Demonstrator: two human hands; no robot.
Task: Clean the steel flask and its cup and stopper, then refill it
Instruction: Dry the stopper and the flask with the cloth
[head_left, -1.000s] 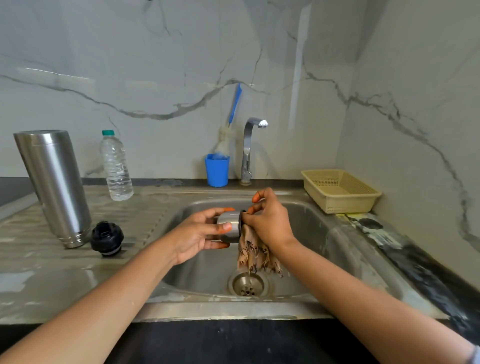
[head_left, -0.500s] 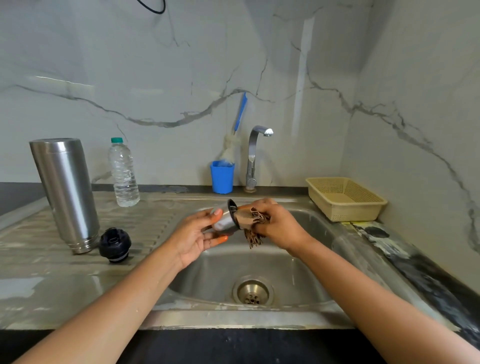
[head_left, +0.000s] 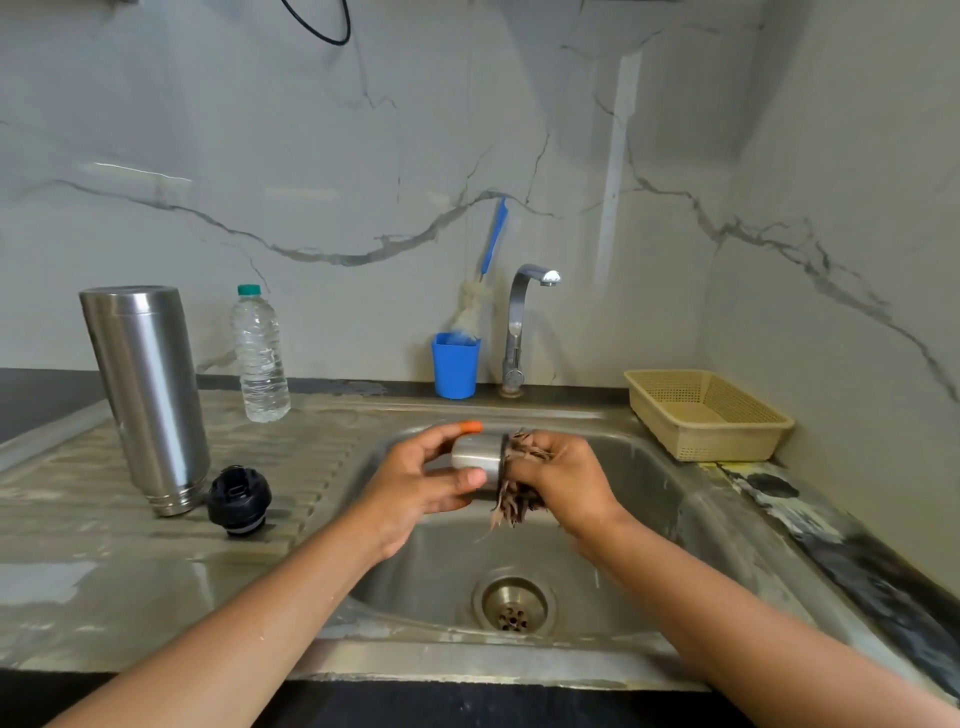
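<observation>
Steel drainboard with flask, stopper, water bottle; basket right of sink

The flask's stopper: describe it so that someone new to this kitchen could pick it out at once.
Start at the ribbed draining board left of the sink basin, where the tall steel flask stands. The stopper sits beside the flask's base, on the sink side. It is the only black thing on the board: short and round, unlike the tall flask and the clear water bottle behind.
</observation>
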